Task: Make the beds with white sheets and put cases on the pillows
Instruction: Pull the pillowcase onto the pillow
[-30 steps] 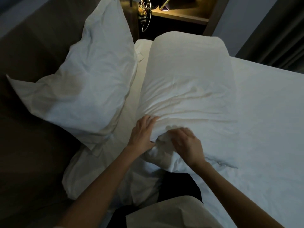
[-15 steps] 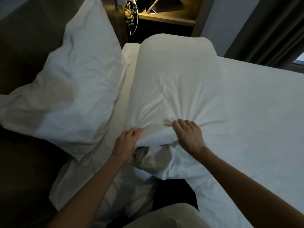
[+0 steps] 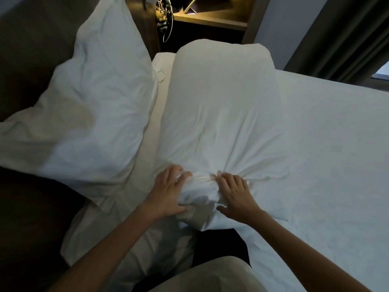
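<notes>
**Case end of pillow (image 3: 221, 106) being closed**

The pillow is lying on the bed (image 3: 326, 144), with its bunched open end (image 3: 197, 186) at 6 o'clock. The left hand (image 3: 168, 192) and right hand (image 3: 235, 192) are gripping that bunch, fingers (image 3: 231, 180) curled round it. I judge it soft, light and slack; hold it at the gathered hem.

No readable text, labels or numbers (dim room).

L pillow (image 3: 84, 114) cropped at left edge; hanging obj (image 3: 162, 20) too dark.

One pillow (image 3: 221, 106) lies on the bed (image 3: 326, 154), another (image 3: 84, 114) seemingly propped leftward.
</notes>
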### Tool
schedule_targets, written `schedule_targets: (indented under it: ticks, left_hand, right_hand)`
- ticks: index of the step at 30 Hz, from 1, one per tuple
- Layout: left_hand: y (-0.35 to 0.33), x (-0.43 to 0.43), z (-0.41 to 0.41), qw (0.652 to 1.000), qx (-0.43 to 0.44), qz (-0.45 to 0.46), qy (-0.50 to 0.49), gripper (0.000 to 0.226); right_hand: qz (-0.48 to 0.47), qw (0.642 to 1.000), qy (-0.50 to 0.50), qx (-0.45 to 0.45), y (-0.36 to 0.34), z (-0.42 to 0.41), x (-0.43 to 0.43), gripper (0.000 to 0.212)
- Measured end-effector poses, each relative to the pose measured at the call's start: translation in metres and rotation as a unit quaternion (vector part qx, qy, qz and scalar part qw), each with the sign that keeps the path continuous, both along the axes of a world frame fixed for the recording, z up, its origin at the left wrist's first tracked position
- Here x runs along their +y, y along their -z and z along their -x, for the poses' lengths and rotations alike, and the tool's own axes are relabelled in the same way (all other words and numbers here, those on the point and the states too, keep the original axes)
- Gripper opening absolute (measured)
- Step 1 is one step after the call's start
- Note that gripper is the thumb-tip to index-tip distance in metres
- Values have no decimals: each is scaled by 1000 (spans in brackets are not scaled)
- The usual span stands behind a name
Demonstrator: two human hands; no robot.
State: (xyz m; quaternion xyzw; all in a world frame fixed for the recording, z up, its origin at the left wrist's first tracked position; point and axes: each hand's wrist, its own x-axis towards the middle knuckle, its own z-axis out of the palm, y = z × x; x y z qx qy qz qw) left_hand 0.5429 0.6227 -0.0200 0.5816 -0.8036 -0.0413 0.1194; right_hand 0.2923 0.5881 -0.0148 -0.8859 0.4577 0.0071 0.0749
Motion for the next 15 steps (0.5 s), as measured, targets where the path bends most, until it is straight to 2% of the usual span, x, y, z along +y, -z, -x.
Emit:
schedule_targets:
  ticks: [2,4,5,7,10,11,12,14,15]
  left_hand:
    - [-3,13,24,998,37,55,8,50]
    - [7,34,37,987,125,66,-70,31]
    - [14,46,40,973,183,47,-135,30]
    - [30,71,39,918,286,-19,-273,37]
    - [49,93,45,832,352,-202,-378,52]
    - [53,93,52,792,382,-272,-390,59]
    - [47,88,61,727,432,-343,-409,66]
    - [45,72,79,533,563,-448,-446,65]
    - [45,62,87,453,612,-463,-454,60]
  right_hand:
    - [39,999,34,-17,-2,-2,1,67]
    - [64,995,65,-28,-2,-10,2,55]
    - [71,994,76,-33,-1,-13,4,52]
    - [85,991,89,-44,4,-17,11,55]
    - [110,990,78,-40,9,-20,19,66]
    - [118,989,78,-39,10,-21,18,67]
    - [126,988,82,-39,11,-23,16,67]
    - [142,985,90,-35,13,-25,14,61]
    - [150,984,89,-29,14,-26,13,56]
